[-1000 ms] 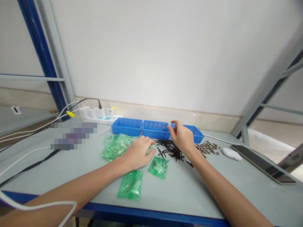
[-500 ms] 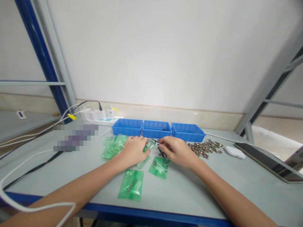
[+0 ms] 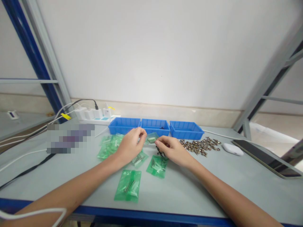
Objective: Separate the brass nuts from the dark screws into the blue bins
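Note:
My left hand [image 3: 132, 143] is raised beside a heap of green plastic bags [image 3: 110, 145], fingers pinched together at the edge of a clear green bag [image 3: 151, 138]. My right hand [image 3: 174, 149] curls over dark screws [image 3: 161, 152], its thumb and forefinger close to that bag's right side; what its fingers hold is hidden. Below my right hand lies a green bag with screws [image 3: 156, 166]. Nearer the table's front edge is another green bag [image 3: 128, 186] with long screws. A further small bag [image 3: 139, 158] lies under my left wrist.
Three blue bins [image 3: 124, 125] stand along the wall; the middle one [image 3: 155, 126] holds a few dark pieces. Metal parts [image 3: 201, 146], a white case [image 3: 233, 149] and a phone [image 3: 265, 159] lie right. A power strip [image 3: 94, 119] and cables are left.
My left hand has lifted off the bags and its fingers have closed around a bag's edge. The clear green bag now shows between my hands. The view has shifted slightly.

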Demonstrator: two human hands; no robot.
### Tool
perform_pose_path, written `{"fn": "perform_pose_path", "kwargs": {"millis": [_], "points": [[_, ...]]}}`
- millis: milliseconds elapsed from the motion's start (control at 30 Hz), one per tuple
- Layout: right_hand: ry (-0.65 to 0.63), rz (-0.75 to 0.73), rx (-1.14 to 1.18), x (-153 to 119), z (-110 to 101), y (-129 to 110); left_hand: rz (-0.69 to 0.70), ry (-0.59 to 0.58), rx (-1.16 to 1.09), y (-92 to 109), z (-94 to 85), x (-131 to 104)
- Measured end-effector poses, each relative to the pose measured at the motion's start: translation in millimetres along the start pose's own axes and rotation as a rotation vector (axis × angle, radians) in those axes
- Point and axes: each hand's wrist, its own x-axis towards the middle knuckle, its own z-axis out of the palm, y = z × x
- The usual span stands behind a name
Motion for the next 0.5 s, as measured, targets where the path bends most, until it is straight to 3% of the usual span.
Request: {"fn": "perform_pose_path", "kwargs": {"millis": [133,267,367,500], "points": [[-0.01,0.22,0.512,2,3,-5,0.181,-0.039,-0.129,11,-3.2,-6],[0.027,0.236,0.604,3,3,-6,0.32,-0.17,-0.119,18,-1.9,-10],[0.096,0.146,0.511,3,5,-1,0.211,-0.19,-0.152,18,0.1,-9],[0.216,-0.023,0.299,1,8,5,-0.093,-0.193,-0.406,17,0.5,-5]]}}
